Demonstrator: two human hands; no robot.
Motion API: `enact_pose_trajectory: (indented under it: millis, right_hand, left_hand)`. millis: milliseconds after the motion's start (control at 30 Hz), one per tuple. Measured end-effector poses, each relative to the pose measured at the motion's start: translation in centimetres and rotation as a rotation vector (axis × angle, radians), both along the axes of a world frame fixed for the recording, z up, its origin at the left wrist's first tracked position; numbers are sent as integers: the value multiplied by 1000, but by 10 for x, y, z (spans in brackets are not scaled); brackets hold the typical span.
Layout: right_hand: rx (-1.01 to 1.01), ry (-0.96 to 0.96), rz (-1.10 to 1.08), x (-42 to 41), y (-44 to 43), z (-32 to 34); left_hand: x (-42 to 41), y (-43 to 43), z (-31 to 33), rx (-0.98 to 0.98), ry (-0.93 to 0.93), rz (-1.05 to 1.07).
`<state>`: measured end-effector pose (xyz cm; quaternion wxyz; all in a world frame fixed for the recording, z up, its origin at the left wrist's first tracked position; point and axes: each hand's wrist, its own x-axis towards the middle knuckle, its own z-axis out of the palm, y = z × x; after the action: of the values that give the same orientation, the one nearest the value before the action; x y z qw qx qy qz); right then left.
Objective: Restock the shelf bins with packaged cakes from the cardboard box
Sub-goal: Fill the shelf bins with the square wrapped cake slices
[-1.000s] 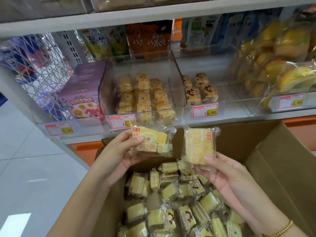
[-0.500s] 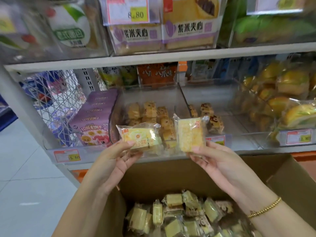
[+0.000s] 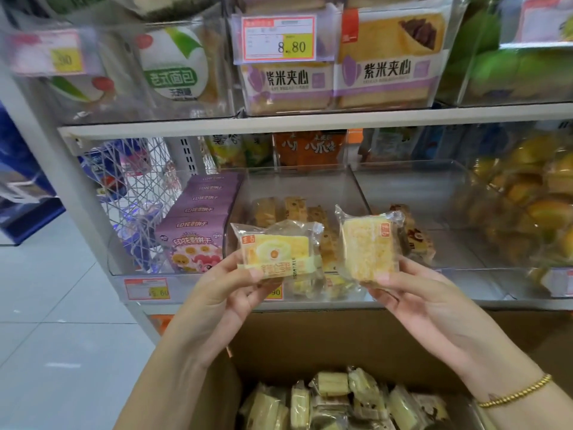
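The left hand (image 3: 223,293) pinches a printed cake packet (image 3: 276,252) by its lower left corner, thumb on the front and curled fingers behind; the packet sits at 1 o'clock from that hand, lying flat-on to the camera. The right hand (image 3: 412,302) grips a plain cake packet (image 3: 367,246) along its bottom edge, thumb across the front; that packet stands upright at 11 o'clock from the hand. The two packets are just beside each other, not touching, both raised in front of the clear middle bin (image 3: 297,187), which holds a few rows of wrapped cakes at its back. At 6 o'clock from the hands the cardboard box (image 3: 310,342) stands open, with loose wrapped cakes (image 3: 341,398) piled in it. A gold bracelet (image 3: 514,392) circles the right wrist. At 9 o'clock from the middle bin stands a stack of purple boxes (image 3: 198,218); at 12 o'clock, on the shelf above, a price tag (image 3: 279,38) reads 8.80
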<state>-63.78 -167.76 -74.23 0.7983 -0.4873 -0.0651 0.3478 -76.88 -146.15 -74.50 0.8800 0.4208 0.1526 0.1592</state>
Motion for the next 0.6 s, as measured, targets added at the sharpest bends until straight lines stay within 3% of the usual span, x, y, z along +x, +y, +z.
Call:
enact_pose_trajectory:
  millis: [200, 367, 600]
  right_hand:
    - [-104, -148, 35, 17, 4, 2]
    - [-594, -602, 108, 77, 28, 20]
    - [-974, -1154, 241, 141, 98, 51]
  left_hand:
    - [8, -5, 1, -13, 27, 69]
    - [24, 4, -4, 6, 66, 144]
    - [67, 20, -7, -45, 200, 225]
